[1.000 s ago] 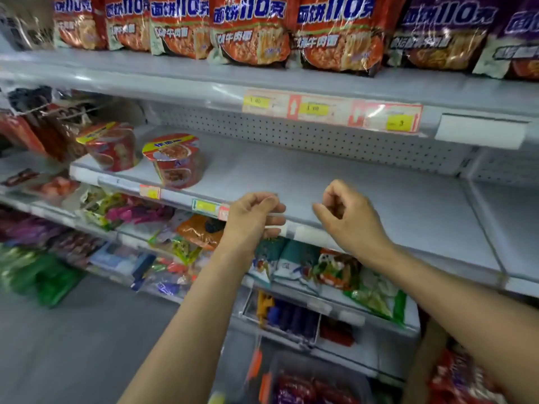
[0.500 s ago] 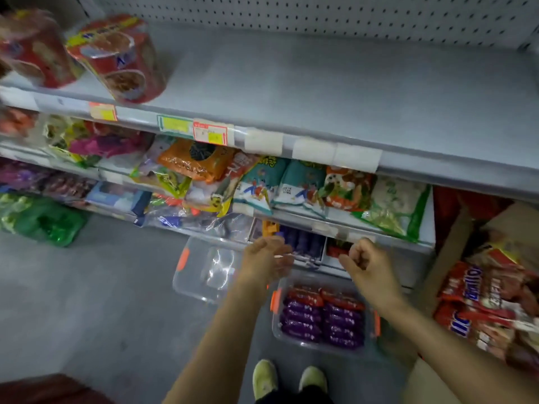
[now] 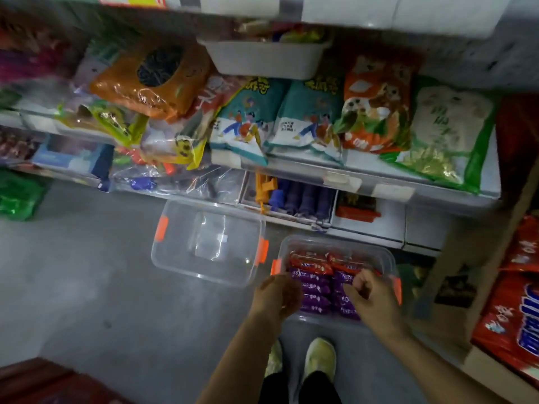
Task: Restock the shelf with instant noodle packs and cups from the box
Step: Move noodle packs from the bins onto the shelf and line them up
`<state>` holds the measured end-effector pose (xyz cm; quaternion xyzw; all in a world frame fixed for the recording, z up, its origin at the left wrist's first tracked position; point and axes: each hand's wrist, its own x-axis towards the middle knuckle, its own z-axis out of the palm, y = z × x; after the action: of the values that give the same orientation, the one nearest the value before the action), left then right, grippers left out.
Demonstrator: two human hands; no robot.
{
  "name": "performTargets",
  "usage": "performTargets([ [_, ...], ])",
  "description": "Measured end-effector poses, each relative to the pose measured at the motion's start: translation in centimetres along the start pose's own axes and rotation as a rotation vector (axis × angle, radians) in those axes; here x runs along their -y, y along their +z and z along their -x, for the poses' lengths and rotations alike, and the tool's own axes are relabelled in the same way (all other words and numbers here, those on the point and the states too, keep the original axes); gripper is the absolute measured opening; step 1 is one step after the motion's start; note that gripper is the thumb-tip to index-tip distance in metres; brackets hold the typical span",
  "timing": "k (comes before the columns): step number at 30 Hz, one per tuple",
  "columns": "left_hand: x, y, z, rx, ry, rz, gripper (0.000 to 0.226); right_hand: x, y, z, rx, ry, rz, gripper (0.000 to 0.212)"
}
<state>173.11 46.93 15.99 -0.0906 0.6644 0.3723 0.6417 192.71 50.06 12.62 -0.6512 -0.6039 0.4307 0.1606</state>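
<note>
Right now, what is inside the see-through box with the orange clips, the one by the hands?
The clear box holds noodle packs: red packs at the back, purple packs nearer. Both hands, left and right, cover some, and anything beneath the top layer is hidden.

The box [image 3: 388,258] on the floor is clear, glossy plastic with matt orange plastic clips; the purple noodle packs [image 3: 313,290] and red ones in it wear shiny film. Beside it, the lid [image 3: 186,258] is the same clear plastic and catches highlights. The floor [image 3: 87,287] looks like smooth, matt grey concrete. The shelf [image 3: 455,188] is smooth painted metal, and the snack bags [image 3: 376,106] on it are crinkled glossy plastic.
</note>
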Motion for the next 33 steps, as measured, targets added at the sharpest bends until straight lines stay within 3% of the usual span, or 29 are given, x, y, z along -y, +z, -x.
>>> performTargets([
  [8,6.4,-0.9,-12.1,0.022,-0.137,0.124,0.009,-10.3,6.9,-3.3,0.089,0.235,0.265,0.031],
  [12,8.7,-0.7,-17.8,0.009,-0.184,0.104,0.009,-13.3,9.8,-5.9,0.171,0.236,0.443,0.03],
  [19,12.1,0.8,-25.4,0.014,-0.169,0.092,0.016,-17.6,14.4,-10.5,0.152,0.107,0.657,0.015],
  [26,14.7,0.9,-32.1,0.031,-0.19,0.183,0.018,-21.2,18.0,-14.8,0.162,-0.118,0.723,0.017],
  [28,15.1,1.0,-33.2,0.02,-0.171,0.248,0.014,-21.6,18.9,-15.8,0.167,-0.17,0.751,0.021],
  [31,15.1,1.1,-33.5,0.056,-0.152,0.318,0.039,-22.1,20.2,-17.0,0.207,-0.231,0.802,0.032],
  [33,15.0,1.1,-33.6,0.085,-0.184,0.32,0.03,-22.3,20.9,-17.5,0.234,-0.246,0.829,0.04],
])
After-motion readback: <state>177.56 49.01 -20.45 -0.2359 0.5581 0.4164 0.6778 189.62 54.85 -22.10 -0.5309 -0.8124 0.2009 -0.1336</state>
